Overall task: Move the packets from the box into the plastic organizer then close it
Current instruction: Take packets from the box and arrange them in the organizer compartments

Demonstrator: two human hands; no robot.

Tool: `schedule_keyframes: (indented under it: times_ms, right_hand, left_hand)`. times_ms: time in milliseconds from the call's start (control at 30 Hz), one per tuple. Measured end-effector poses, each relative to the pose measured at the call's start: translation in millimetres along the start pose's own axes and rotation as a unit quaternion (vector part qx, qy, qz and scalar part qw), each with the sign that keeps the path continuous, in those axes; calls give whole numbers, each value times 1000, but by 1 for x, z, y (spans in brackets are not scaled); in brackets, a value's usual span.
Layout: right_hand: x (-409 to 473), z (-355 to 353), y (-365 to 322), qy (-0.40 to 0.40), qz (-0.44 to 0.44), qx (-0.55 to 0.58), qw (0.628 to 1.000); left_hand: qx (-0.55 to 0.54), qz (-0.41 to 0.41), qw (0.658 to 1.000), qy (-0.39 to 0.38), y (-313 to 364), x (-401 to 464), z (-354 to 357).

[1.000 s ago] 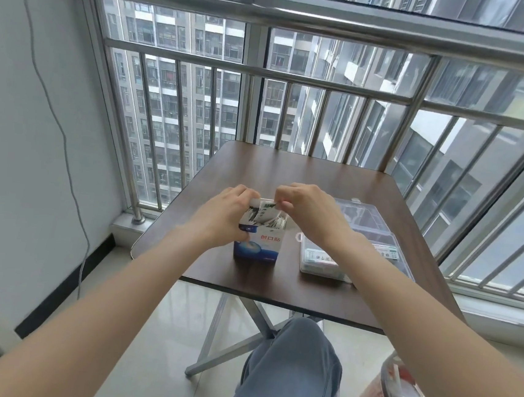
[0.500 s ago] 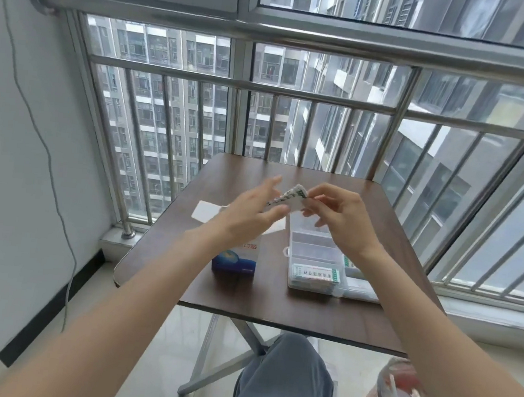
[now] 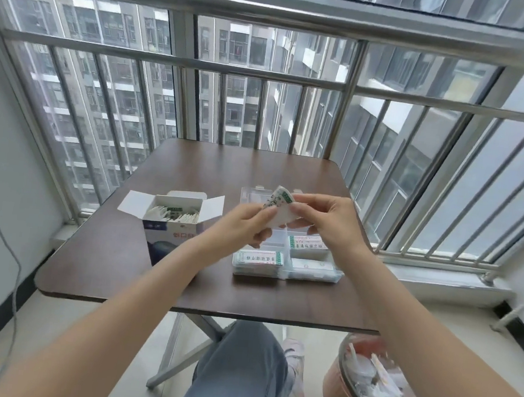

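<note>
Both your hands hold a small stack of packets [image 3: 277, 204] above the open plastic organizer [image 3: 286, 264]: left hand [image 3: 245, 228] pinching its near edge, right hand [image 3: 319, 218] the far side. The box [image 3: 172, 221], flaps open, seemingly still half full, stands left on the worktop [image 3: 120, 264].

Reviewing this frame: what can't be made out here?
Head view only:
- Far compartments of the organizer: hidden behind both hands.
- Number of packets held: left hand and right hand cover the stack.
- Print on packets and box: too small, blurred.
- Box's depth of fill: walls hide it.
- Bin contents: blurred.
</note>
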State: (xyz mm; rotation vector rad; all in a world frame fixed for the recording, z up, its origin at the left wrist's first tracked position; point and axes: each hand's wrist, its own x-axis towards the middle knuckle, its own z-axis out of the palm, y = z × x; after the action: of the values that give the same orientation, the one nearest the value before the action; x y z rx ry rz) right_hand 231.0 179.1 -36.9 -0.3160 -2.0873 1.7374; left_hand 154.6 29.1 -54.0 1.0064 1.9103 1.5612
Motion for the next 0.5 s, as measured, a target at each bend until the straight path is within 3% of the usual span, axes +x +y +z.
schedule_keyframes:
  times_ms: [167,367,500]
  right_hand:
    - [13,-6,12,24,50,2,998]
    - [32,-8,32,35,89,64,993]
    - [38,-4,48,13,99,-62,993]
  left_hand:
    - [26,-5,996,82,-18,15,6]
    - [188,9,969,159,-42,19,-5]
    - [250,23,950,186,-47,16,-3]
